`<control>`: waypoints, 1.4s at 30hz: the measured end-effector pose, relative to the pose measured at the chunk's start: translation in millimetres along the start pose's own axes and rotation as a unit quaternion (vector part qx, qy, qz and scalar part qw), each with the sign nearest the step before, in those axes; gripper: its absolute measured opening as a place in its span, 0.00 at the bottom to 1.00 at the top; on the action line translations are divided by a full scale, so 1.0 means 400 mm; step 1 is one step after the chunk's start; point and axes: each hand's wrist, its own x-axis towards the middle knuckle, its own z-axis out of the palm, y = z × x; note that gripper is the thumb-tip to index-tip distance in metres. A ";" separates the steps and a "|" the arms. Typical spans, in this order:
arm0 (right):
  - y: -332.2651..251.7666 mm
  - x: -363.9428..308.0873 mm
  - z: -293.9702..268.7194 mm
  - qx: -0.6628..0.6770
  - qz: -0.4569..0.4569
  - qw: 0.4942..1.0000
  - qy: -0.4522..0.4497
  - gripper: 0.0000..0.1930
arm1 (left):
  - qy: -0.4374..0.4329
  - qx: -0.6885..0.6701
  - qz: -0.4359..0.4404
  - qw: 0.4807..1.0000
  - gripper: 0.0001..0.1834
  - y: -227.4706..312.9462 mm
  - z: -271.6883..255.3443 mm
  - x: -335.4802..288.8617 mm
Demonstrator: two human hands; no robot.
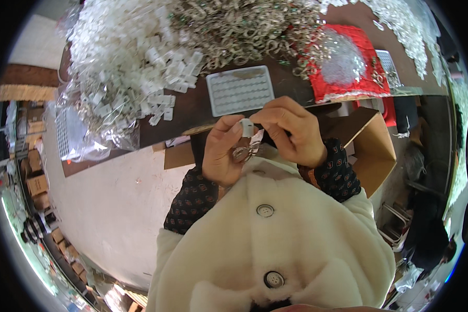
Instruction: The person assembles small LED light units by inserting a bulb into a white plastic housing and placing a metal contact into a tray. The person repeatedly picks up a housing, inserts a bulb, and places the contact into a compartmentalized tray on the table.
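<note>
In front of my chest, my left hand (223, 151) is closed, pinching a small white plastic card (247, 128) between thumb and forefinger. Several thin silvery metal rings (242, 153) hang lower down in the same hand, against its palm and fingers. My right hand (292, 130) comes in from the other side with bent, closed fingers, its fingertips at the card's upper right edge. Whatever small thing those fingertips pinch is too small to make out. Just beyond my hands, on the dark table (179, 112), lies a pale tray (239, 112) with rows of slots.
A large heap of white plastic cards (125, 57) covers the table's left. Shiny metal rings (239, 34) are piled at the back middle. Clear plastic pieces (343, 60) lie on a red cloth or bag (325, 91) at right. Below the table edge stands an open cardboard box (377, 151).
</note>
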 end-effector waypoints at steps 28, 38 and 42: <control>-0.042 0.037 0.059 -0.030 0.012 0.998 -0.044 0.12 | -0.004 0.059 0.087 0.994 0.12 0.039 -0.013 -0.025; -0.034 0.025 0.097 -0.034 0.063 0.996 0.057 0.05 | 0.046 0.095 0.127 0.986 0.12 0.031 -0.002 -0.029; -0.043 0.031 0.107 0.065 0.102 0.992 0.031 0.04 | -0.018 0.057 0.126 0.990 0.11 0.029 -0.006 -0.026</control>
